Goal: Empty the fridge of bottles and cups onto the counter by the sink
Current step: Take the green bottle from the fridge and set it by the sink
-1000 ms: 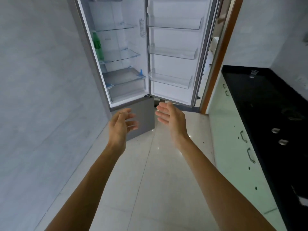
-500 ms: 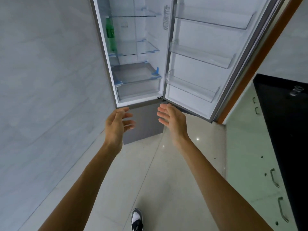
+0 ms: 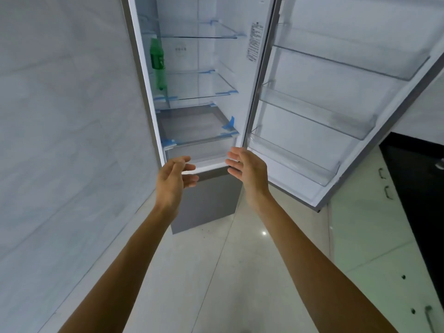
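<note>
Both hands have come forward since half a second ago and now reach the open fridge's (image 3: 209,56) lower edge, which fills more of the view. Nearest, two bare forearms stretch out over the pale tiled floor (image 3: 216,272). The left hand (image 3: 174,179) is loosely cupped with fingers spread, holding nothing; the right hand (image 3: 247,170) is flat and open, palm turned inward, also empty. Beyond them sits the clear crisper drawer (image 3: 199,150). Higher up, a green bottle (image 3: 157,61) stands at the left end of a glass shelf (image 3: 199,90), close against the inner wall. To the right, the door (image 3: 324,97) hangs wide, and the black counter (image 3: 418,188) bears a small clear object (image 3: 440,163), perhaps a glass, at the frame's edge.
</note>
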